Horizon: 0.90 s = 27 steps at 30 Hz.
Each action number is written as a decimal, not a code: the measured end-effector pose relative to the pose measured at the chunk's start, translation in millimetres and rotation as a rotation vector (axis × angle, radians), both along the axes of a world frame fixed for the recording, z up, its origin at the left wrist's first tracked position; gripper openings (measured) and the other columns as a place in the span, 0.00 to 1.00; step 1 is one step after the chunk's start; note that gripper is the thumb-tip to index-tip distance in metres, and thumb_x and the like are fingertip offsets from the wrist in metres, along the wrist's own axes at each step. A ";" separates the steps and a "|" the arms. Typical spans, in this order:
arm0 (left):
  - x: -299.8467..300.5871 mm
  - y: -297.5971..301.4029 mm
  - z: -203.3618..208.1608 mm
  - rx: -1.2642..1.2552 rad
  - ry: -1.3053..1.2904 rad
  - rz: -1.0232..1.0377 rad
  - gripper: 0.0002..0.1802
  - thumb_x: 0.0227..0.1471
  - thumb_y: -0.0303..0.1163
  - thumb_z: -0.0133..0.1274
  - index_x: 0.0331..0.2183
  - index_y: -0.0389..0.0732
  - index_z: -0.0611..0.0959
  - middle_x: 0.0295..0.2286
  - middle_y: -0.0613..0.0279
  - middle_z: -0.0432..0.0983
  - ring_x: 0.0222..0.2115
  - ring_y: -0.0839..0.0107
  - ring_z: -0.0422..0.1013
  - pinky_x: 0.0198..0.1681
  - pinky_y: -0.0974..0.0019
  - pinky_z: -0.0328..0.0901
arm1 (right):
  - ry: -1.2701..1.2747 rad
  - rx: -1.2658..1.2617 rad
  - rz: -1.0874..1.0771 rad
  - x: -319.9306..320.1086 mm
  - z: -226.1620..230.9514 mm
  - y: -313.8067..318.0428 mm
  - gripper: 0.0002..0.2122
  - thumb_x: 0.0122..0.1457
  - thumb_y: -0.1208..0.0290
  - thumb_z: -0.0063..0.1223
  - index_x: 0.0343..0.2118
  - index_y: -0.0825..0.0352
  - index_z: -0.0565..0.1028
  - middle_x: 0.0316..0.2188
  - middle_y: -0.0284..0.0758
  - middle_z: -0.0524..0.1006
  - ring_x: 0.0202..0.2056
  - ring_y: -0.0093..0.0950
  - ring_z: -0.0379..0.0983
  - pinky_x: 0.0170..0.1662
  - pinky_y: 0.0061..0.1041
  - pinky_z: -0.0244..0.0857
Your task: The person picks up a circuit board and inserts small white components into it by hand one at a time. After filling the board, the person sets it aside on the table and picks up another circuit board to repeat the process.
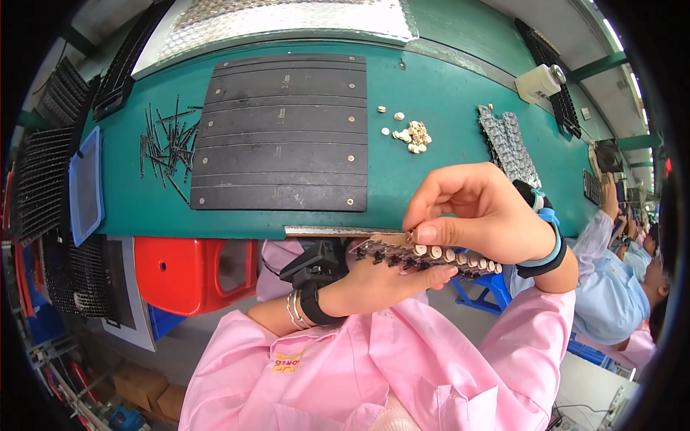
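My left hand (384, 286) holds a narrow strip of small parts (406, 260) from below, near the front edge of the table, with its thumb along the near side. Round cream-white discs (435, 252) sit in a row along its right part, and dark pins stick out along the lower side. Above the strip, my right hand (489, 215) is closed in a pinch, thumb against forefinger; what lies between the fingertips is too small to make out. Loose cream discs (415, 136) lie in a small pile on the green table (424, 79), beyond my right hand.
A black grooved plate (284, 133) with screws lies mid-table, thin black rods (167, 144) left of it. At the right are a dark grey textured strip (512, 147) and a white bottle (537, 85). A blue tray (86, 190), red stool (176, 276) and co-worker (611, 284) flank me.
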<state>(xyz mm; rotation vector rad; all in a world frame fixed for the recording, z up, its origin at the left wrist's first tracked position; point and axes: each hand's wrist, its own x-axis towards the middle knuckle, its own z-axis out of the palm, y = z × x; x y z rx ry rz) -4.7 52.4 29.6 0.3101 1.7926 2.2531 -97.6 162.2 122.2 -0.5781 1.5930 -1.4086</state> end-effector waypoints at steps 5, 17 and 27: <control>1.2 -0.1 -2.3 0.037 0.007 0.003 0.10 0.46 0.38 0.48 0.26 0.41 0.77 0.15 0.68 0.69 0.18 0.79 0.66 0.21 0.74 0.60 | -0.001 0.021 0.031 1.6 -0.7 -5.5 0.04 0.45 0.81 0.53 0.26 0.72 0.71 0.25 0.32 0.72 0.28 0.17 0.68 0.34 0.15 0.62; -2.6 -4.0 3.4 0.028 -0.071 -0.067 0.06 0.44 0.30 0.52 0.24 0.37 0.76 0.19 0.69 0.72 0.22 0.82 0.68 0.24 0.79 0.62 | 0.320 0.044 0.135 -1.5 -0.4 -3.3 0.06 0.42 0.81 0.55 0.27 0.71 0.72 0.25 0.32 0.73 0.27 0.18 0.68 0.33 0.17 0.62; -2.8 -10.7 5.9 0.004 -0.057 -0.116 0.06 0.44 0.30 0.51 0.24 0.37 0.76 0.19 0.69 0.71 0.20 0.84 0.66 0.20 0.80 0.60 | 0.947 0.304 -0.457 -126.2 -17.8 66.1 0.10 0.49 0.67 0.50 0.29 0.70 0.73 0.24 0.30 0.73 0.26 0.15 0.65 0.29 0.15 0.58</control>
